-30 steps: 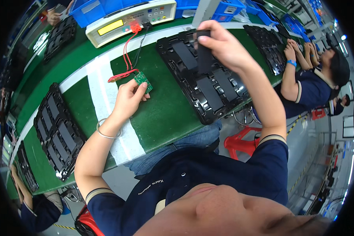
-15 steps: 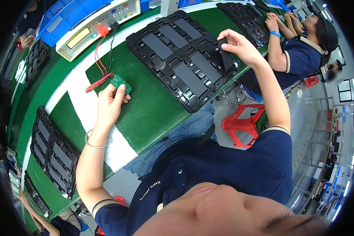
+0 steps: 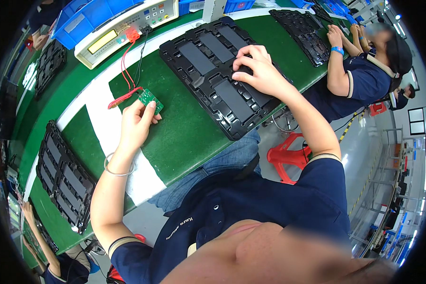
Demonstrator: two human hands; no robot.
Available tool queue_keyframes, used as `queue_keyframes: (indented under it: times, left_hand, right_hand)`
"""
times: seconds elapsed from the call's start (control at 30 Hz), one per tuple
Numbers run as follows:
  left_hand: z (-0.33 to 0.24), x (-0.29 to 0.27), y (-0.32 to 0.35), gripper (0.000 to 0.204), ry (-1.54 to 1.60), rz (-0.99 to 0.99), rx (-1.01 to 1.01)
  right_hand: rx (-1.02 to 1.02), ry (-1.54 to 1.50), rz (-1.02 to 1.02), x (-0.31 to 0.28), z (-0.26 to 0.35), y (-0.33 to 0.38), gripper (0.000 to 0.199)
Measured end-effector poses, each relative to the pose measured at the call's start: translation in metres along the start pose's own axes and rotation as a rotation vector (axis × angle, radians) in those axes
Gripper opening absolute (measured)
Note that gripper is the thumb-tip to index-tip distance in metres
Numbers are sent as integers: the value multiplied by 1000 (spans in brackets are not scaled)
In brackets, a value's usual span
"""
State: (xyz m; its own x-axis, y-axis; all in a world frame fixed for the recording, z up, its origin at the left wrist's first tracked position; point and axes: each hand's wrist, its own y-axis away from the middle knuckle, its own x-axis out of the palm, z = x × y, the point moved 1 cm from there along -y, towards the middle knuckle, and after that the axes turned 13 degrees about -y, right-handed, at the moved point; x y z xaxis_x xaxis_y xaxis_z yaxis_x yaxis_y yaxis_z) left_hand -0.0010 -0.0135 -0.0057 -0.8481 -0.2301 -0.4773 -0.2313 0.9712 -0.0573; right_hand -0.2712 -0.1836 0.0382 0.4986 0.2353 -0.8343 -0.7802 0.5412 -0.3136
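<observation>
My left hand pinches a small green circuit board by its near edge, just above the green bench. Red and black leads run from the board up to a bench test meter with a yellow display. My right hand rests over a black moulded tray, palm down, thumb and fingers curled at the end of a dark flat block. What lies between those fingertips is hidden. Other dark grey blocks sit in the tray's slots.
A second loaded tray lies at the left, and another tray at the far right. Blue bins stand behind the meter. A co-worker sits to the right, near a red stool. A white strip crosses the bench.
My right hand has moved left and inward over the tray from its right edge, where it held a dark block tilted up. That block is now out of sight. My left hand still holds the board.
</observation>
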Motion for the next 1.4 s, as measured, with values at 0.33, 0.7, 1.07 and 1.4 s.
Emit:
queue_keyframes:
  times: [0.33, 0.7, 1.07, 1.4]
  left_hand:
    - [-6, -1, 1, 18, 11, 25, 59]
    - [-9, -4, 2, 19, 19, 32, 100]
    - [5, -10, 4, 19, 305, -11, 21]
    - [0, -7, 2, 18, 207, 34, 68]
  right_hand:
    - [189, -1043, 361, -29, 13, -3, 25]
    - [305, -1216, 402, 16, 65, -51, 32]
    - [169, -1029, 408, 90, 110, -102, 25]
    - [260, -1102, 493, 82, 108, -97, 26]
